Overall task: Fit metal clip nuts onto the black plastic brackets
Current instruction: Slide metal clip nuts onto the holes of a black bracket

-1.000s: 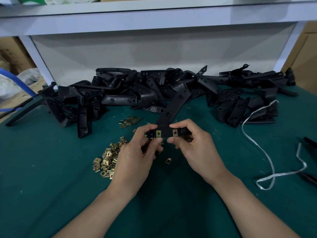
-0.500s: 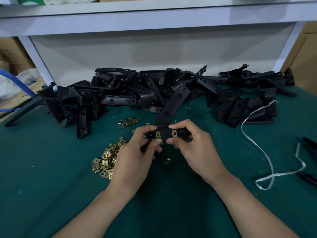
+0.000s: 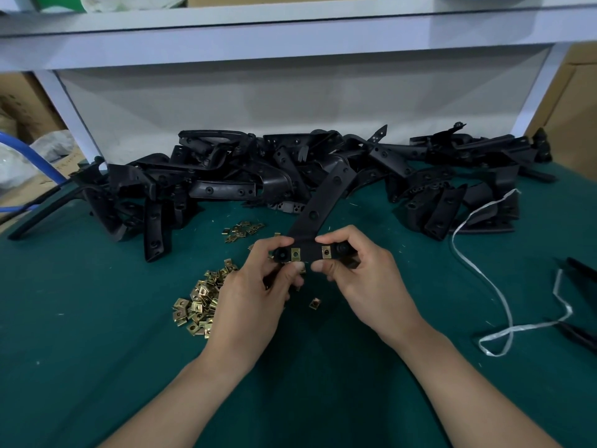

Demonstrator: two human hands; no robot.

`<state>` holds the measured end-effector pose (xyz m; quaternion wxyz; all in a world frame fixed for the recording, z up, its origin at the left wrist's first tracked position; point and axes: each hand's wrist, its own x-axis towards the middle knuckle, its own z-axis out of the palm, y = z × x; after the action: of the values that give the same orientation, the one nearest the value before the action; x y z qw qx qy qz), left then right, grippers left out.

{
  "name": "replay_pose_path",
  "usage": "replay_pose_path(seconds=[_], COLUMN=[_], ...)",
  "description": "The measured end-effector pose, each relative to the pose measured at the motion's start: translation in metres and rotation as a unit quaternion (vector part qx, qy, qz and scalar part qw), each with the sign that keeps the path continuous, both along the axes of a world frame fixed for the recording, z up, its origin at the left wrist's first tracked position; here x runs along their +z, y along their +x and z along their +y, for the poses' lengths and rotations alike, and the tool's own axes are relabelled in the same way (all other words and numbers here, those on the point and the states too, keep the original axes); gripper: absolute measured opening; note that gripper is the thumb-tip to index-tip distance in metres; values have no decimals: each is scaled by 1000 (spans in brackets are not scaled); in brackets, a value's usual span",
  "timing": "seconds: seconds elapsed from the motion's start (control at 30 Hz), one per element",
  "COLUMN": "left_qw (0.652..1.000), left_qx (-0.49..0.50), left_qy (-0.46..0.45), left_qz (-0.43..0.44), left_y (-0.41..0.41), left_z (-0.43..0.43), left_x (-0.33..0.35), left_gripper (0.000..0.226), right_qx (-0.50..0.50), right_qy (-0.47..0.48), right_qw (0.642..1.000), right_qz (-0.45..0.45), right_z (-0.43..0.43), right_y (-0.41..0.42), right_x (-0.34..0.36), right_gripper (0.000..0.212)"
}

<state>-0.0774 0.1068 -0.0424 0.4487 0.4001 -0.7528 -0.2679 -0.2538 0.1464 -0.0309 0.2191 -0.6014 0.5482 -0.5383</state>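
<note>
Hands first: what have they got hold of?

Both are on one black bracket (image 3: 323,202), lifted above the green table (image 3: 80,350). The left hand (image 3: 255,295) pinches the left end of its near crossbar between thumb and curled fingers. The right hand (image 3: 365,282) pinches the right end the same way. The bracket's long arm points away, towards the heap of brackets (image 3: 226,189) along the back of the table.

Any clip nuts on it?

Two, both on the crossbar. The first clip nut (image 3: 296,253) is just beside the left thumb, and the second clip nut (image 3: 327,252) is just beside the right forefinger. Something brassy glints under the left fingertips; I cannot tell what it is.

And the loose ones, are they in a tray or a box?

They lie straight on the table. A pile of clip nuts (image 3: 200,305) sits just left of the left wrist, a smaller scatter (image 3: 242,231) lies farther back, and a single nut (image 3: 315,303) lies between the two hands.

So which containers show?

One cardboard box (image 3: 22,108) stands beyond the table's left edge and another box (image 3: 575,108) stands at the right. Their contents are hidden. A shelf (image 3: 290,40) runs overhead, and the things on it are cut off by the frame.

Anything else?

A white strap (image 3: 512,324) curls on the table at the right, and a blue hose (image 3: 26,153) arcs at the far left.
</note>
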Motion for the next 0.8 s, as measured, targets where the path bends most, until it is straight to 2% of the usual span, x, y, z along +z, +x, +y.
replay_pose_path(seconds=[0.2, 0.37, 0.47, 0.57, 0.63, 0.73, 0.8], left_qw=[998, 980, 992, 995, 987, 974, 967], left_qx=[33, 91, 77, 32, 27, 27, 25], left_qy=[-27, -144, -89, 20, 58, 102, 130], left_qz=[-43, -107, -52, 87, 149, 199, 217], left_y=[1, -4, -2, -4, -7, -11, -14], left_z=[5, 24, 35, 49, 60, 74, 85], left_x=[5, 14, 18, 19, 20, 21, 21], left_gripper=[37, 40, 35, 16, 19, 23, 22], right_qx=[-13, -34, -47, -34, -14, 9, -4], right_qy=[-5, -37, -44, -44, -31, 19, 34], right_qw=[1000, 993, 986, 985, 992, 999, 995], right_qz=[24, 107, 153, 163, 118, -36, -95], right_z=[1, 14, 28, 43, 54, 71, 84], right_y=[3, 8, 15, 23, 27, 29, 29], right_x=[-1, 3, 4, 4, 4, 6, 6], right_gripper=[26, 27, 29, 29, 28, 21, 19])
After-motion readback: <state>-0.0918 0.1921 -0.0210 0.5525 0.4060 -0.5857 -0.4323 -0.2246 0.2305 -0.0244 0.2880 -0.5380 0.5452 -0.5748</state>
